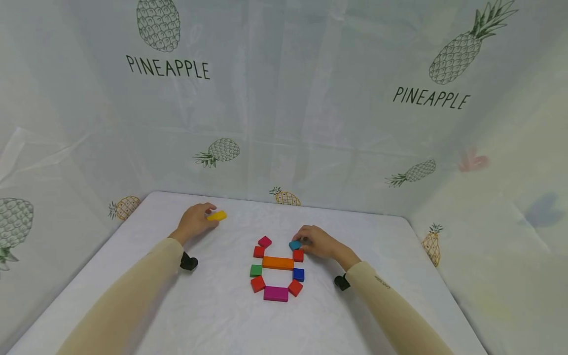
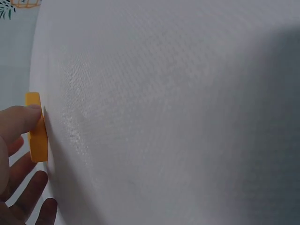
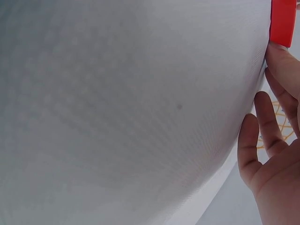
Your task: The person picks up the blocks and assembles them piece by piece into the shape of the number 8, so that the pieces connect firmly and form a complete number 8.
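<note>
My left hand (image 1: 195,220), at the far left of the table, pinches a yellow block (image 1: 217,215); the left wrist view has the thumb laid across this long yellow block (image 2: 39,136). Over on the right, the fingers of my right hand (image 1: 320,241) pinch a small teal block (image 1: 294,245) just beyond a red block (image 1: 298,256). In the right wrist view a red block (image 3: 282,23) shows at the thumb tip, and the teal one is hidden. An orange bar (image 1: 278,263) spans the arrangement, with a pink pointed block (image 1: 265,241) at its far left.
Nearer me lie a green block (image 1: 256,270), a blue block (image 1: 299,274), two tilted red blocks and a magenta bar (image 1: 276,294). Everything sits on a white-covered table (image 1: 213,315). A pineapple-print curtain (image 1: 293,98) hangs behind and at both sides.
</note>
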A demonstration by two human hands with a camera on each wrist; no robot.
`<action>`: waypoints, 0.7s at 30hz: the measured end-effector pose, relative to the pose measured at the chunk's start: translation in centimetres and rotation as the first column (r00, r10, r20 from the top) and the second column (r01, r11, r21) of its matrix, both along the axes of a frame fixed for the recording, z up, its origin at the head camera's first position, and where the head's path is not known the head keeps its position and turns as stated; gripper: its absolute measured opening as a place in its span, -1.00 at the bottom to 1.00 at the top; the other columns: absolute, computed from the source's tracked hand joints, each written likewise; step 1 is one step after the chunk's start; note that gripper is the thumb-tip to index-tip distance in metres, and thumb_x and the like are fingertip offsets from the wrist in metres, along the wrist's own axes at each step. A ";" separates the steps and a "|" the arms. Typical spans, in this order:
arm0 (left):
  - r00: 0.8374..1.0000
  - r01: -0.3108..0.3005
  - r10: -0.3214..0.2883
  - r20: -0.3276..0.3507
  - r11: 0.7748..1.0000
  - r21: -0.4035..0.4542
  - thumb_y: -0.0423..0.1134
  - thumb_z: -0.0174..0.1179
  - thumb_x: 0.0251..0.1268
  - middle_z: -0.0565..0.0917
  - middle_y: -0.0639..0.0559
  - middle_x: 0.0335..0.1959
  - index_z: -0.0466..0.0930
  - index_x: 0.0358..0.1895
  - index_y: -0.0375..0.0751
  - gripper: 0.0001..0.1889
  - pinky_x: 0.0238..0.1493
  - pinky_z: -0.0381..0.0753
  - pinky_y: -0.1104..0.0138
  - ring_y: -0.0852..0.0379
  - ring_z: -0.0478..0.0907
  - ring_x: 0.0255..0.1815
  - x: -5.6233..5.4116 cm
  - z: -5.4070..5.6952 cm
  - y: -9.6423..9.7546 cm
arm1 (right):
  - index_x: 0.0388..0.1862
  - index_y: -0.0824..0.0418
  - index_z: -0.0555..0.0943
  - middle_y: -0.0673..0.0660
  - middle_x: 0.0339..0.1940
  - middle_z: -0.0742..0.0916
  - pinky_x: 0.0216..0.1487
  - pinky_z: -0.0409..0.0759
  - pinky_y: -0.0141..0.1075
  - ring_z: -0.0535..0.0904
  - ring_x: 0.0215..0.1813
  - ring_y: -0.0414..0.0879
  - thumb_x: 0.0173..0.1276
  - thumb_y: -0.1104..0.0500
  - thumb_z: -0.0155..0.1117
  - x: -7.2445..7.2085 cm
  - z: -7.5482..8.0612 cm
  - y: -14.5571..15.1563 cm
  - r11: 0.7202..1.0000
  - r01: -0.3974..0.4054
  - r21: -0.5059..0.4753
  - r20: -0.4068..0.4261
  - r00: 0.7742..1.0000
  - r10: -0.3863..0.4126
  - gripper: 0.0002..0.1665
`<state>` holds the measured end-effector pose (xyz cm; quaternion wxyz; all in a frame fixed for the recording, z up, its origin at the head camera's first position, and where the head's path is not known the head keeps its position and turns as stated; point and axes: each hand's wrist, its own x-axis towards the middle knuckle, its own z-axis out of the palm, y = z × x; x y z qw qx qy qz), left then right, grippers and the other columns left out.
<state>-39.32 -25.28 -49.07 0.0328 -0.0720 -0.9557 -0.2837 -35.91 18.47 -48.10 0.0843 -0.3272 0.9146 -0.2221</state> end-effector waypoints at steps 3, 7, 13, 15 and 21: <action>1.000 -0.001 0.001 0.006 1.000 0.000 -0.13 0.45 0.34 0.66 -0.32 0.22 0.56 0.37 -0.27 -0.41 0.29 0.49 -0.18 -0.28 0.58 0.17 -0.1 -0.1 0.0 | 0.16 0.12 0.74 0.04 0.09 0.73 0.30 0.64 -0.05 0.60 0.18 -0.01 0.48 0.27 0.43 -0.1 -0.1 0.0 1.000 0.001 -0.002 0.002 1.000 -0.001 -0.69; 1.000 0.005 -0.005 0.003 1.000 0.000 -0.13 0.44 0.34 0.68 -0.32 0.19 0.56 0.36 -0.29 -0.41 0.28 0.49 -0.18 -0.29 0.58 0.16 -0.2 -0.1 0.1 | 0.16 0.11 0.74 0.03 0.09 0.73 0.30 0.64 -0.07 0.60 0.17 -0.03 0.47 0.27 0.44 -0.2 -0.3 0.1 1.000 0.002 0.005 -0.006 1.000 -0.002 -0.68; 1.000 -0.008 0.008 0.004 1.000 0.008 -0.16 0.43 0.34 0.69 -0.33 0.16 0.57 0.34 -0.32 -0.44 0.27 0.51 -0.16 -0.28 0.59 0.13 -0.1 0.0 0.2 | 0.17 0.09 0.73 0.01 0.10 0.72 0.31 0.64 -0.11 0.60 0.18 -0.06 0.47 0.24 0.45 -0.2 -0.4 0.1 1.000 0.007 0.007 0.003 1.000 -0.007 -0.68; 1.000 -0.011 0.011 0.003 1.000 0.009 -0.18 0.43 0.34 0.69 -0.33 0.14 0.57 0.33 -0.33 -0.44 0.27 0.52 -0.15 -0.27 0.59 0.12 -0.1 0.0 0.3 | 0.17 0.09 0.73 0.01 0.10 0.72 0.31 0.64 -0.13 0.60 0.18 -0.07 0.48 0.24 0.45 -0.2 -0.4 0.1 1.000 0.008 0.005 0.005 1.000 -0.008 -0.68; 1.000 -0.005 0.005 -0.001 1.000 0.006 -0.21 0.41 0.35 0.70 -0.34 0.12 0.60 0.30 -0.38 -0.48 0.27 0.51 -0.15 -0.27 0.59 0.10 0.1 0.2 0.5 | 0.17 0.09 0.73 0.01 0.10 0.72 0.30 0.65 -0.13 0.59 0.17 -0.07 0.48 0.24 0.45 -0.3 -0.5 0.1 1.000 0.005 0.004 0.005 1.000 -0.005 -0.68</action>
